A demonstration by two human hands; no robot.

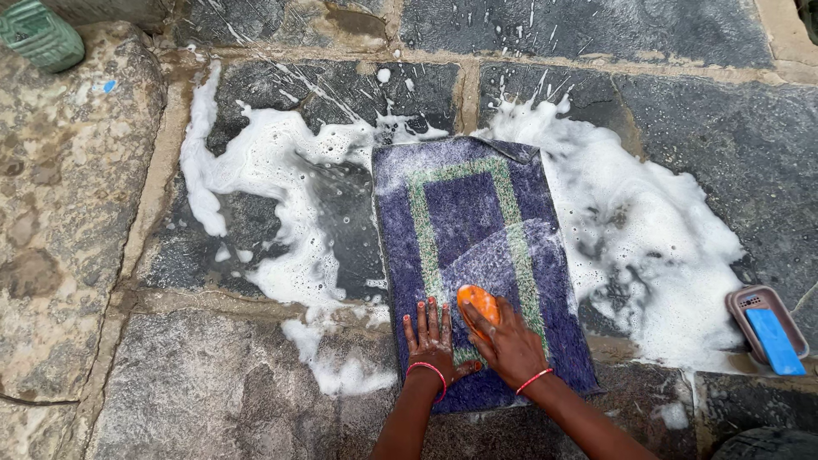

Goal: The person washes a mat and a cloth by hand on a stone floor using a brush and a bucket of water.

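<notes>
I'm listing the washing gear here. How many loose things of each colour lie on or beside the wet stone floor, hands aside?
Purple: 1, the mat with green border
Orange: 1, the scrubber under the right hand
Blue: 1, the bar in its brown dish
Brown: 1, that dish
Green: 1, the container at top left
Total: 5

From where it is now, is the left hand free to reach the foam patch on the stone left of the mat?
Probably yes. The left hand lies flat and empty on the purple mat; only wet stone separates it from the foam.

Head view, steeply down, close overhead
</notes>
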